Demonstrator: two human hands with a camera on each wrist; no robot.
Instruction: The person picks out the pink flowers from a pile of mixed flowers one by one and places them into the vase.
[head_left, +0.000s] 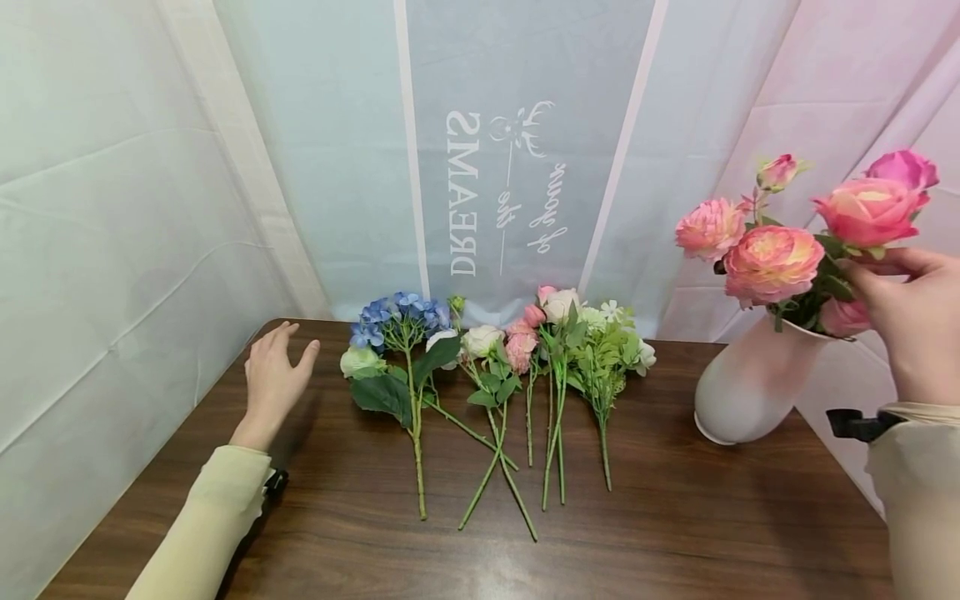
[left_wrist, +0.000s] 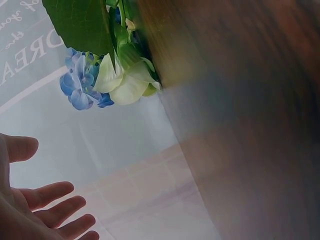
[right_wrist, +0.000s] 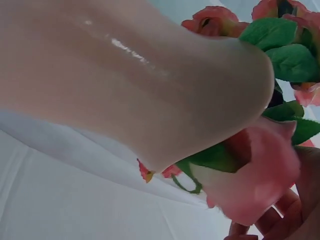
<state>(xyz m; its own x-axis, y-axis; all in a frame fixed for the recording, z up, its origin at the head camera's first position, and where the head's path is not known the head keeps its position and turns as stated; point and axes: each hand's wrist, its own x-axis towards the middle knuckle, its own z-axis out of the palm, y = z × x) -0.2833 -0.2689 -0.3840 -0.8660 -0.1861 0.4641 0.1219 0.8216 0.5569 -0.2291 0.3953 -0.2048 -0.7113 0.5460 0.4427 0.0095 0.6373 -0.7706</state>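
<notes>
A white vase (head_left: 750, 392) leans on the right of the table, filled with pink and coral roses (head_left: 775, 262). Just under a large pink rose (head_left: 870, 212), the thumb and fingers of my right hand (head_left: 911, 317) pinch its stem above the vase mouth. From the right wrist, the vase (right_wrist: 150, 85) covers much of the view, and curled fingers show behind a pink bloom (right_wrist: 255, 175). My left hand (head_left: 276, 371) hovers by the table's left edge, fingers loosely spread and holding nothing. Nearest to it lie a blue hydrangea (head_left: 401, 321) and a pale green-white rose (left_wrist: 127, 82).
Across the middle of the table (head_left: 337, 533) lie white roses (head_left: 482, 340), pink flowers (head_left: 521, 346) and a leafy green spray (head_left: 603, 358), stems towards me. A printed cloth backdrop (head_left: 517, 50) hangs behind, with pale curtains (head_left: 112, 208) at the sides.
</notes>
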